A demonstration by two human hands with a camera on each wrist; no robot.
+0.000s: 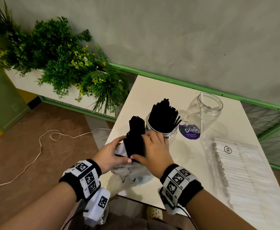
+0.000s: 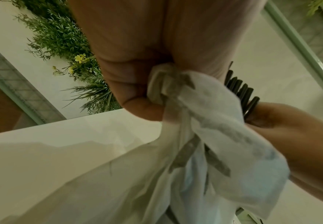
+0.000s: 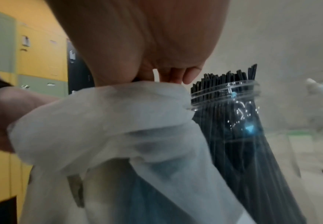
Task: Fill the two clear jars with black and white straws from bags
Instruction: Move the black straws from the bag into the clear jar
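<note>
At the table's near left edge, a bundle of black straws [image 1: 136,135] stands upright, half out of a crumpled white bag [image 1: 129,171]. My left hand [image 1: 109,155] grips the bag's gathered plastic [image 2: 175,94] beside the bundle. My right hand [image 1: 154,150] wraps round the black straws [image 2: 241,92], thumb in front and fingers behind. Just behind them stands a clear jar [image 1: 162,128] packed with black straws [image 3: 231,121]. A second clear jar [image 1: 205,110], farther right, holds one white straw [image 1: 201,110].
A clear bag of white straws [image 1: 235,165] lies along the right of the white table [image 1: 152,90]. A purple lid [image 1: 189,131] sits between the jars. Plants [image 1: 66,63] fill a planter to the left, and a white cable [image 1: 41,143] trails on the floor.
</note>
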